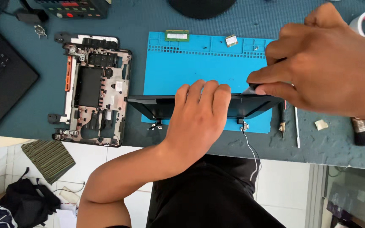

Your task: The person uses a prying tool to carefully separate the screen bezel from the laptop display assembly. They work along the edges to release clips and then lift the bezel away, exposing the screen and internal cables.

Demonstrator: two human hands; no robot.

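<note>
A black laptop screen panel stands on edge across the near side of a blue silicone work mat. My left hand lies over the panel's top edge, fingers curled onto it. My right hand pinches a small dark tool or strip at the panel's right upper edge. Metal hinges and a thin white cable hang from the panel's lower side.
A stripped laptop base shell lies left of the mat. A black laptop sits at the far left. A brush, a thin white stick and a screwdriver lie right. Small circuit cards rest on the mat.
</note>
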